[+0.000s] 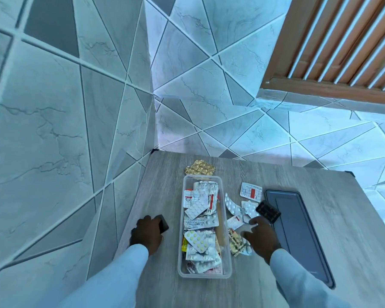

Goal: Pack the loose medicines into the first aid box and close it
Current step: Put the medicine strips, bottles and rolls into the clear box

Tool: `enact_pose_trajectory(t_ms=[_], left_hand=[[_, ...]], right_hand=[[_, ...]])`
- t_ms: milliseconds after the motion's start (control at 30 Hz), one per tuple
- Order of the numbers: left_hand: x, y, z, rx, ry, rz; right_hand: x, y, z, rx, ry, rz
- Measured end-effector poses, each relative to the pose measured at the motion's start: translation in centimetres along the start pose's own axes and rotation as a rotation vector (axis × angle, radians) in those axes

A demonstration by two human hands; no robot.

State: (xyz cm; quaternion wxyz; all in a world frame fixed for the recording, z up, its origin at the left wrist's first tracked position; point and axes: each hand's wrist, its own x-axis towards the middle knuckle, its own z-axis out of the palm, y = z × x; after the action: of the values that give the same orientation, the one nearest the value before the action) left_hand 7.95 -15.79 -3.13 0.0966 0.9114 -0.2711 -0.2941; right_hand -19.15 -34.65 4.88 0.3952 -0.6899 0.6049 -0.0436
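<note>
Clear first aid box (228,252) shown open at centre of wooden tabletop (276,292), heaped with blister strips. Grey lid (302,236) laid flat to right, apart from box. Loose medicines (237,208) scattered between box and lid; gold strip (200,167) lying just beyond box's far end. Right hand (261,235) lowered onto loose strips, fingers spread; grip on any strip cannot be told. Left hand (146,231) rested left of box, grip curled around small dark object (162,223).

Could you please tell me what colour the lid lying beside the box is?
The lid is dark grey-blue, clearest in the head view.
</note>
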Motion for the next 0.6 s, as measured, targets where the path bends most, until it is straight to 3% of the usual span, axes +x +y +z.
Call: enact_pose_trajectory(t_ms=[233, 467, 600], left_hand=[[-1.2, 2.1, -0.8, -0.011, 0.046, 0.009], [-0.9, 1.9, -2.1, -0.201, 0.086, -0.098], [-1.3, 4.5, -4.7, -0.359, 0.22, -0.105]], right_hand=[[4.3, 2.6, -2.7, -0.379, 0.157, -0.011], [8.5, 3.2, -3.7, -0.513, 0.083, -0.125], [9.8, 3.2, -3.2, -0.643, 0.008, -0.273]])
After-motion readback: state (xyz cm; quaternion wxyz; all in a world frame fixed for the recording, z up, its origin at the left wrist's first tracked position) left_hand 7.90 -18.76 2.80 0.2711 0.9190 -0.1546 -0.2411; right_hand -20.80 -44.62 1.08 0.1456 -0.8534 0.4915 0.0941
